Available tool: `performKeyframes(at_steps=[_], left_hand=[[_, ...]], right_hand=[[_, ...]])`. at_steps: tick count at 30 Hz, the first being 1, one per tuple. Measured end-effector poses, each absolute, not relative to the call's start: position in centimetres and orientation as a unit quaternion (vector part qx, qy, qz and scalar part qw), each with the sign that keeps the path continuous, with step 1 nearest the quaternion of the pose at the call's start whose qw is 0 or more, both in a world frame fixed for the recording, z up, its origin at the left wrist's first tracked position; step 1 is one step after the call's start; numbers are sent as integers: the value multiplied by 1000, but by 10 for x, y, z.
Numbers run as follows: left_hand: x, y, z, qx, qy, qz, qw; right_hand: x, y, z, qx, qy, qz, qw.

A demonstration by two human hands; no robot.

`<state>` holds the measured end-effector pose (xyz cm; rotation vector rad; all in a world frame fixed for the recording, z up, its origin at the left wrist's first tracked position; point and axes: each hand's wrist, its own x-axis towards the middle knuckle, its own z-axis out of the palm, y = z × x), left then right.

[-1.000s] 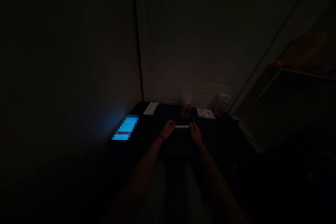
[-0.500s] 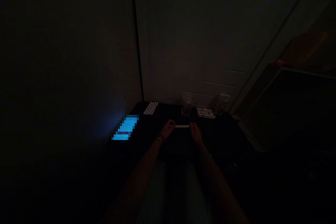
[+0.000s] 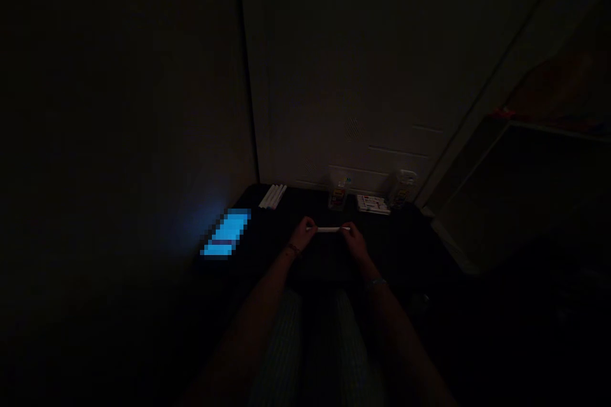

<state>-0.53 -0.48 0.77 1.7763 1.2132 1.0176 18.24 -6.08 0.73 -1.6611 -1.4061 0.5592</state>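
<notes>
A slim white marker (image 3: 328, 229) lies level between my two hands, above the dark table. My left hand (image 3: 303, 234) pinches its left end, and my right hand (image 3: 352, 240) has its fingers closed on the right end. Beyond them, a set of white markers (image 3: 373, 204) lies side by side, with small marks on their barrels. More white markers (image 3: 273, 196) rest in a slanted row at the table's back left. The light is very dim, so fine detail on the held marker is lost.
On the left, a glowing blue, pixelated screen (image 3: 226, 233) lies on the table (image 3: 405, 254). A clear printed package (image 3: 338, 194) and another clear container (image 3: 403, 188) stand at the back near the wall (image 3: 305, 76). A dark framed panel (image 3: 525, 184) is at the right.
My right hand's fingers have shifted slightly left along the marker, and its right tip now shows past them. The left hand still grips the other end. The view has moved a little.
</notes>
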Motion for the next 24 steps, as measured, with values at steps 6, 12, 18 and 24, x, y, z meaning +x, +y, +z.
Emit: performKeyframes(at_steps=[6, 12, 18, 24], left_hand=[[-6, -4, 5, 681, 478, 399, 384], [-7, -3, 2, 691, 460, 414, 373], [-7, 1, -2, 694, 471, 403, 366], [-6, -2, 3, 700, 466, 405, 359]], right_hand=[[182, -57, 2, -666, -567, 211, 436], [184, -55, 1, -675, -563, 206, 430], [181, -59, 5, -683, -568, 202, 414], [178, -62, 10, -682, -569, 201, 412]])
